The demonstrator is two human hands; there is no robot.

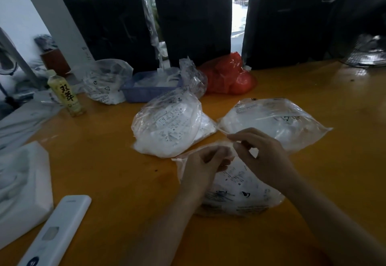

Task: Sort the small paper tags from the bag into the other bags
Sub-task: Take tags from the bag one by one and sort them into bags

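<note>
The nearest clear bag point(236, 184) lies right under your fingers in the lower middle of the frame, its mouth toward the top and its body trailing down toward you, long axis roughly away-to-near. The paper tags point(234, 179) show through the plastic as small white slips with printed size letters. Your left hand point(203, 168) has its fingers curled on the left part of the rim, and your right hand point(258, 151) pinches the rim's upper right corner, so both hands are equally close and the opening sits between them. My guess is you're spreading the mouth, so the tags lie just below and toward you from your fingertips.

Just above, a bulging bag of tags point(167, 127) sits left of centre and a flatter clear bag point(275, 121) to its right, both near your hands. Further up are another clear bag point(104, 81), a blue tray point(144, 93) and a red bag point(229, 77). All of it sits on an orange tabletop point(313, 171), with a drink bottle point(65, 96) at the left, a white remote point(56, 230) lower left, and dark wrapped bundles point(194, 19) behind.
</note>
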